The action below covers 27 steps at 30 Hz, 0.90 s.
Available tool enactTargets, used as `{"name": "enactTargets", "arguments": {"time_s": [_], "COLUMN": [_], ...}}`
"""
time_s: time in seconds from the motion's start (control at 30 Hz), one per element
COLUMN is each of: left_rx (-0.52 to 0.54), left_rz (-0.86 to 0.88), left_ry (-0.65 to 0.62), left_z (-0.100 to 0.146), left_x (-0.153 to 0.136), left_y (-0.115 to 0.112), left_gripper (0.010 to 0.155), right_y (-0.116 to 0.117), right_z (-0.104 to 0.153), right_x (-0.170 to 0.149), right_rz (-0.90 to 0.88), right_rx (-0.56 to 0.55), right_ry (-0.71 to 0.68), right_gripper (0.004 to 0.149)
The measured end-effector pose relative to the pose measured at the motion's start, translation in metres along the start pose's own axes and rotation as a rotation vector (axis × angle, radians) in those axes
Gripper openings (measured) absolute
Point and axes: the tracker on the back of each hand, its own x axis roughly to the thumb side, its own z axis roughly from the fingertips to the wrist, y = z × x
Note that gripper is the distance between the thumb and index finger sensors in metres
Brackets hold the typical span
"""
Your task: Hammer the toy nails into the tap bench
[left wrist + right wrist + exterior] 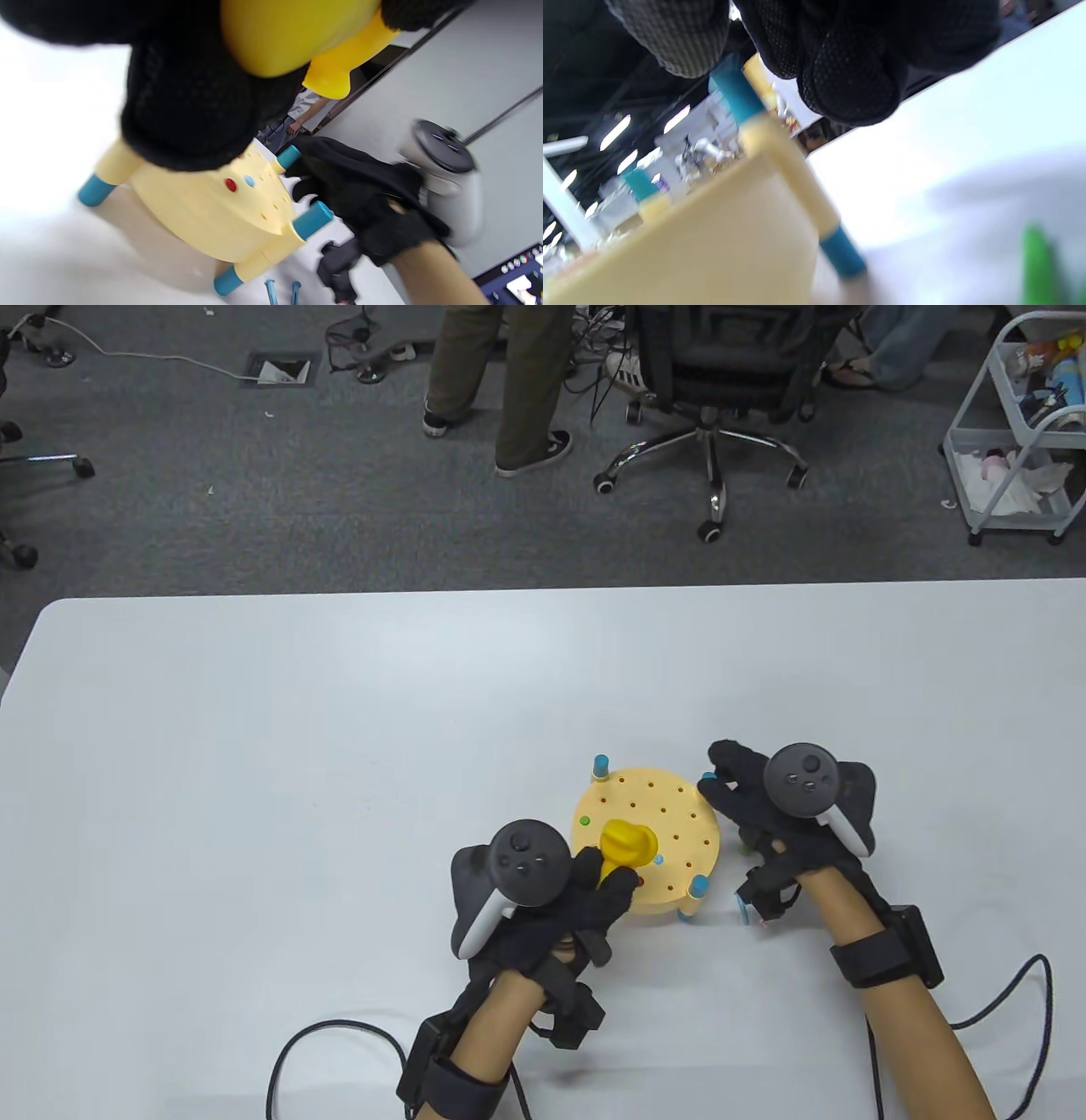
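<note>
The round pale-yellow tap bench (pixel 670 823) with blue-tipped legs stands on the white table. My left hand (pixel 607 884) grips the yellow toy hammer (pixel 628 844), whose head hangs over the bench's near left part. In the left wrist view the hammer (pixel 297 38) is above the bench (pixel 212 212), where a red nail head (pixel 230 184) and a blue nail head (pixel 249 181) sit in the top. My right hand (pixel 721 789) is at the bench's right edge. In the right wrist view its fingers (pixel 848 63) close around a blue post top (pixel 734 91).
A green nail (pixel 1037 262) lies on the table right of the bench. Two loose blue nails (pixel 282 291) lie near its front leg, below my right wrist. Cables trail off the near table edge. Chairs, a cart and a standing person are on the floor beyond.
</note>
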Motion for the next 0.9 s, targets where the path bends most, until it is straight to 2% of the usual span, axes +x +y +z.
{"name": "enactTargets", "arguments": {"time_s": [0.07,0.13,0.23,0.33,0.47,0.67,0.9], "left_rx": [0.014,0.044,0.073,0.141,0.121,0.099,0.076], "left_rz": [0.022,0.056,0.101,0.096,0.074,-0.007,-0.001], "left_ry": [0.018,0.040,0.066,0.080,0.106,0.152,0.165], "left_z": [0.001,0.002,0.006,0.007,0.007,0.004,0.003], "left_x": [-0.018,-0.037,-0.053,-0.060,-0.066,-0.073,-0.077], "left_y": [0.003,0.008,0.021,0.026,0.026,0.024,0.019], "left_gripper": [0.066,0.066,0.066,0.066,0.066,0.066,0.066], "right_y": [-0.016,-0.022,-0.012,0.007,0.025,0.048,0.055], "right_z": [0.006,0.016,0.032,0.038,0.032,0.012,0.003], "right_x": [-0.010,-0.022,-0.046,-0.057,-0.047,-0.020,-0.012], "right_rz": [0.023,0.112,0.332,0.401,0.432,0.700,0.797], "right_rx": [-0.042,-0.040,0.032,0.092,0.088,0.098,0.135], "right_ry": [0.042,0.105,0.178,0.267,0.327,0.471,0.651], "right_gripper": [0.062,0.058,0.054,0.053,0.053,0.051,0.051]}}
